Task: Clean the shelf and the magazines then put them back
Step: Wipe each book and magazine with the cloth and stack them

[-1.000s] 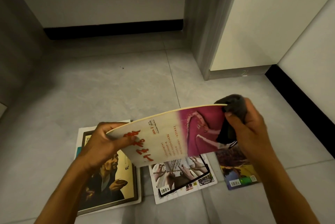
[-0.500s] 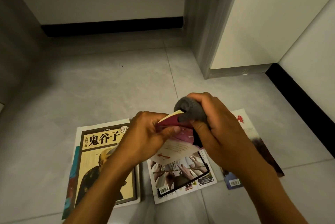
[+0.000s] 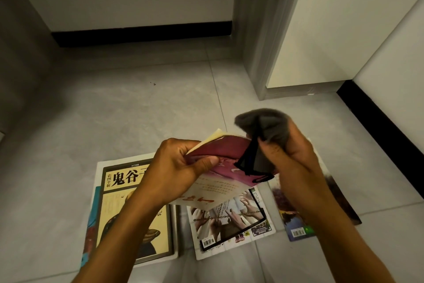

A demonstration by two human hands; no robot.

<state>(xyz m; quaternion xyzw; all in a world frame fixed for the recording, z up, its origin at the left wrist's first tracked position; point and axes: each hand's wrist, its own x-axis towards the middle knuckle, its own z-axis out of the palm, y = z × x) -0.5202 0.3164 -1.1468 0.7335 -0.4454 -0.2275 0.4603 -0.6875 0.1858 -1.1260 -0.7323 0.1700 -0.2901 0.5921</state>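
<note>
Left hand (image 3: 181, 168) pinching bent pink-and-cream paper magazine (image 3: 220, 175), thumb on top, fingers beneath; right hand (image 3: 286, 156) clenching bunched grey cloth (image 3: 266, 129) against its right edge.

You are working in dim, warm indoor light. The floor (image 3: 114, 122) shows only soft, broad shadows, darkest toward the left edge. The wide lens bends the door frame (image 3: 259, 30) and the walls outward. The grey cloth (image 3: 263, 127) looks slightly motion-blurred; the magazine covers read sharp.
</note>
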